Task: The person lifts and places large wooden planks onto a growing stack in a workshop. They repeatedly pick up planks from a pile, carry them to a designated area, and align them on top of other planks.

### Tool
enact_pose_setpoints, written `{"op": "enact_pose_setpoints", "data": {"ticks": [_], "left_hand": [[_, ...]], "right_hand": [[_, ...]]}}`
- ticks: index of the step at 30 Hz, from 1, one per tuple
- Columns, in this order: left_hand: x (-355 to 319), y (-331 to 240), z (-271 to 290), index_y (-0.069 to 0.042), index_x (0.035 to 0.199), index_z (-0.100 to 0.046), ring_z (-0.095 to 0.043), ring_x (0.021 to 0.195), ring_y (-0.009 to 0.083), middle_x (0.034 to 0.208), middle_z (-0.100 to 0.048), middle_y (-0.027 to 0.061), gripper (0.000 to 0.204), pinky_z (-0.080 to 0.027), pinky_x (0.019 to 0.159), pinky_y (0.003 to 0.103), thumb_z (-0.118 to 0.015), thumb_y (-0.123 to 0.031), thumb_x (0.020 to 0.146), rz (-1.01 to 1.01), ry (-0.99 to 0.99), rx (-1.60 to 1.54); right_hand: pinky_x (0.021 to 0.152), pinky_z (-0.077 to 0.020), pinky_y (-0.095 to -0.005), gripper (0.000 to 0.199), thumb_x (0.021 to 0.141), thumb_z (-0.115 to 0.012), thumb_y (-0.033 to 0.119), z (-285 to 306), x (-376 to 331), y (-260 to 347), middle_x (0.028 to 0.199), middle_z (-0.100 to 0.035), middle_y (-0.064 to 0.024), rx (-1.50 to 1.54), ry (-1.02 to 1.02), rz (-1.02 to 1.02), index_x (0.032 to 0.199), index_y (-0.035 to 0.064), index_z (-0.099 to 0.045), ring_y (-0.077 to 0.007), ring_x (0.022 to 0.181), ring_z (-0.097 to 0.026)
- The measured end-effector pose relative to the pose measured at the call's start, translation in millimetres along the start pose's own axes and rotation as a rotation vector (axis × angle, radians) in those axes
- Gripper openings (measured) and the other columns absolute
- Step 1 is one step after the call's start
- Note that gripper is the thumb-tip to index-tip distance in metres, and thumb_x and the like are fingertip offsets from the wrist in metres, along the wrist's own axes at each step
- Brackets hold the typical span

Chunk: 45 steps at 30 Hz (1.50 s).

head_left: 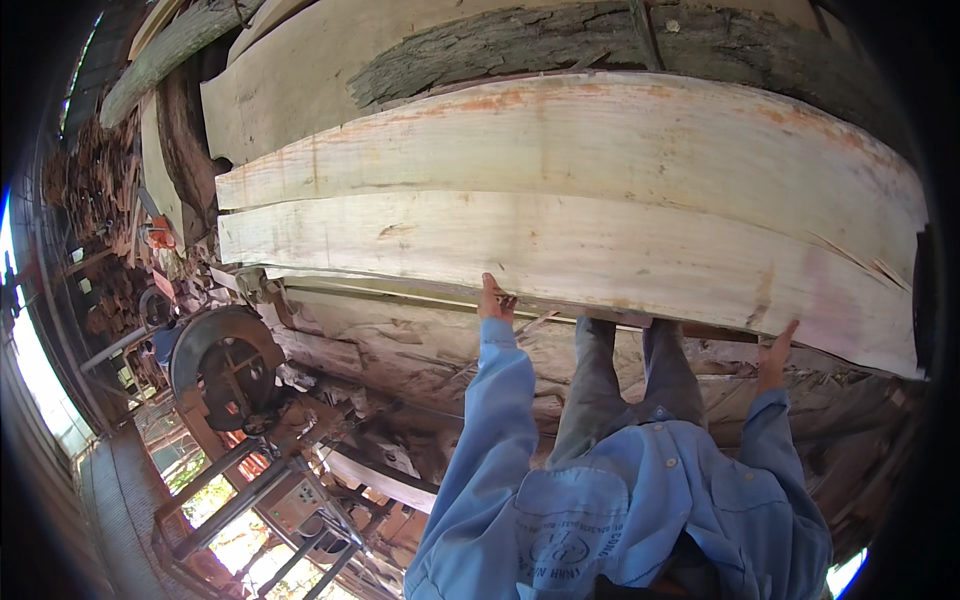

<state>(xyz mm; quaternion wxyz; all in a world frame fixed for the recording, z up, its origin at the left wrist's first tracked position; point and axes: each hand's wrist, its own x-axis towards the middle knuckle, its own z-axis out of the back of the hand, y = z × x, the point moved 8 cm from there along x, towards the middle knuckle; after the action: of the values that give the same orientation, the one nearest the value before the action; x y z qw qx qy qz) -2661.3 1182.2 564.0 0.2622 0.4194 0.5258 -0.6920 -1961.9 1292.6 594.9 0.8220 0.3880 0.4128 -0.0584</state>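
Note:
A long pale wooden plank [560, 245] lies level in front of me, its near edge toward my body. My left hand [495, 298] grips that edge near the middle, thumb on top and fingers curled underneath. Further right, my right hand [776, 357] holds the same edge, its thumb showing above and its fingers mostly hidden below. Behind this plank, side by side with it, lies a second pale board [560, 140] with orange-brown stains along its far edge. A splintered crack [850, 262] runs near the right end.
Bark-covered slabs [500, 50] lie beyond the boards, with a log [175, 55] at the far left. A large wheeled machine [228, 370] and a control box [300, 503] stand at left. Wood scraps [420, 365] cover the ground below the plank. Stacked wood [95, 190] lines the left side.

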Motion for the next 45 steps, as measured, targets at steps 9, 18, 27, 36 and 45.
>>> {"op": "enact_pose_setpoints", "data": {"ticks": [9, 18, 27, 36, 45], "left_hand": [[-71, -136, -60, 0.001, 0.137, -0.031, -0.019, 0.136, 0.0308, 0.143, -0.028, 0.0205, 0.078, -0.017, 0.112, 0.041, -0.059, -0.048, 0.082, -1.000, -0.358, 1.211], [-20, -120, -239, -0.003, 0.138, -0.032, -0.021, 0.136, 0.0339, 0.146, -0.027, 0.0169, 0.071, -0.015, 0.111, 0.045, -0.047, -0.050, 0.088, -1.422, 0.119, 1.775], [-17, -119, -239, -0.007, 0.141, -0.027, -0.021, 0.136, 0.0358, 0.147, -0.024, 0.0171, 0.072, -0.017, 0.109, 0.048, -0.043, -0.050, 0.086, -1.387, 0.119, 1.610], [-14, -118, -245, -0.008, 0.143, -0.025, -0.017, 0.137, 0.0344, 0.149, -0.018, 0.0160, 0.073, -0.016, 0.109, 0.046, -0.045, -0.048, 0.084, -1.306, 0.154, 1.690], [-7, -119, -243, -0.009, 0.139, -0.031, -0.017, 0.137, 0.0297, 0.147, -0.023, 0.0134, 0.066, -0.019, 0.109, 0.044, -0.049, -0.043, 0.085, -1.381, 0.090, 1.666]], "right_hand": [[0.094, -0.0412, -0.0430, 0.058, 0.084, -0.060, 0.047, -12, -36, 67, 0.084, -0.063, -0.0167, -1.140, 0.228, 0.194, 0.118, 0.0003, -0.052, -0.0309, 0.090, -0.061], [0.106, -0.0249, -0.0459, 0.063, 0.084, -0.059, 0.034, -331, -191, 120, 0.142, -0.032, -0.0167, -1.260, 0.475, 1.713, 0.134, 0.0035, -0.036, -0.0337, 0.132, -0.028], [0.107, -0.0206, -0.0519, 0.066, 0.083, -0.059, 0.033, -351, -192, 115, 0.143, -0.028, -0.0210, -1.187, 0.474, 1.733, 0.137, 0.0043, -0.033, -0.0395, 0.132, -0.025], [0.107, -0.0216, -0.0504, 0.064, 0.082, -0.061, 0.029, -352, -171, 108, 0.142, -0.028, -0.0205, -1.345, 0.471, 1.632, 0.134, 0.0031, -0.036, -0.0384, 0.132, -0.025], [0.106, -0.0240, -0.0482, 0.060, 0.081, -0.062, 0.030, -352, -182, 115, 0.140, -0.033, -0.0184, -1.252, 0.480, 1.676, 0.130, 0.0039, -0.041, -0.0367, 0.131, -0.029]]}}
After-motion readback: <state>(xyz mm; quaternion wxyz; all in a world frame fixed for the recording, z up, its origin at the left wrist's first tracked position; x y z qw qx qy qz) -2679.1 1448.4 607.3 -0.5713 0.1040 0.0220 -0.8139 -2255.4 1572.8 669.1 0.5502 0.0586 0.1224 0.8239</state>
